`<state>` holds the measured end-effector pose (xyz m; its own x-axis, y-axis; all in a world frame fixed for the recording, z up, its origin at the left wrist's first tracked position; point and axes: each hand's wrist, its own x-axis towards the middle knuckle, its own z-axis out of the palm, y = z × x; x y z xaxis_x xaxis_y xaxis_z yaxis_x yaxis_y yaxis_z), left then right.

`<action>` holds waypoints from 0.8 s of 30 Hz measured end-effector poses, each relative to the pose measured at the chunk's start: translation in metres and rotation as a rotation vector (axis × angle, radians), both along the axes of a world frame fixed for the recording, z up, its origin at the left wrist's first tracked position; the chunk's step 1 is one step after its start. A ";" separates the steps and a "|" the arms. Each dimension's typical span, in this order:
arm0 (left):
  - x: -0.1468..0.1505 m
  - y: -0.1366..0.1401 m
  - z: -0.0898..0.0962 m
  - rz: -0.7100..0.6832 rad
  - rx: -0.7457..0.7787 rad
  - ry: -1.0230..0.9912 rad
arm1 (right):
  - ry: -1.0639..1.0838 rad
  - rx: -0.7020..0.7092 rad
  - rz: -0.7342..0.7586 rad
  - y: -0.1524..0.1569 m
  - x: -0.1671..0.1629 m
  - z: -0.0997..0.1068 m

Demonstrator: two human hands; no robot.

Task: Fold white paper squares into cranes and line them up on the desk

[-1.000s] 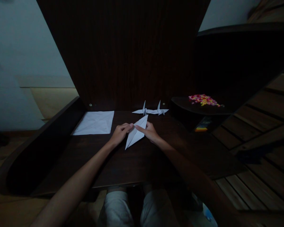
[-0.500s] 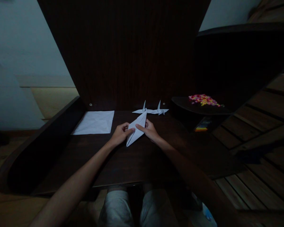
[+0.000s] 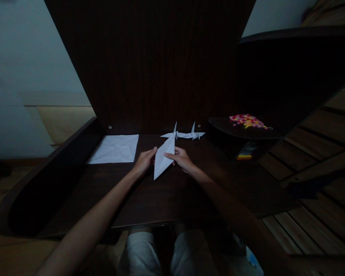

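Note:
A piece of white paper folded into a long diamond (image 3: 165,154) is held over the desk, its lower point toward me and a crease running lengthwise. My right hand (image 3: 182,158) pinches its right side, thumb on top and fingers underneath. At the left edge, my left hand (image 3: 144,162) has its thumb up along the border, with some fingertips hidden behind the paper. Just beyond the diamond's far tip stand two white origami cranes (image 3: 193,135), the left one partly covered by that tip.
White paper sheets (image 3: 114,149) lie at the left of the dark wooden desk (image 3: 166,203). On a raised corner shelf (image 3: 235,128) at right sits a heap of small pink, red and yellow pieces (image 3: 248,121). A raised side panel (image 3: 51,176) bounds the desk's left.
My left thumb has come off the paper's top face to its left edge. The diamond has shifted slightly left, and its top face now shows more fully. My right hand keeps its pinch.

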<state>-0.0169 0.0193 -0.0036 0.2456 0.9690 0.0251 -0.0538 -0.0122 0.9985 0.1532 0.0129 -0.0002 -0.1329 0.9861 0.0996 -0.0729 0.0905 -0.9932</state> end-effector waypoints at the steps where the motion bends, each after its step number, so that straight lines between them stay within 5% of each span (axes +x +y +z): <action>1: 0.000 -0.001 0.001 -0.006 -0.038 -0.040 | -0.001 -0.003 0.003 0.000 0.000 0.000; 13: -0.001 -0.007 0.005 -0.082 0.013 0.002 | -0.015 -0.003 0.027 -0.003 -0.003 0.002; 24: -0.004 -0.008 0.012 -0.003 -0.011 -0.029 | 0.051 0.008 0.067 -0.004 -0.001 0.005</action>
<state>-0.0209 0.0115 0.0083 0.2477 0.9686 0.0213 -0.0829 -0.0007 0.9966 0.1523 0.0093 0.0046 -0.1931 0.9743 0.1160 -0.1295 0.0919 -0.9873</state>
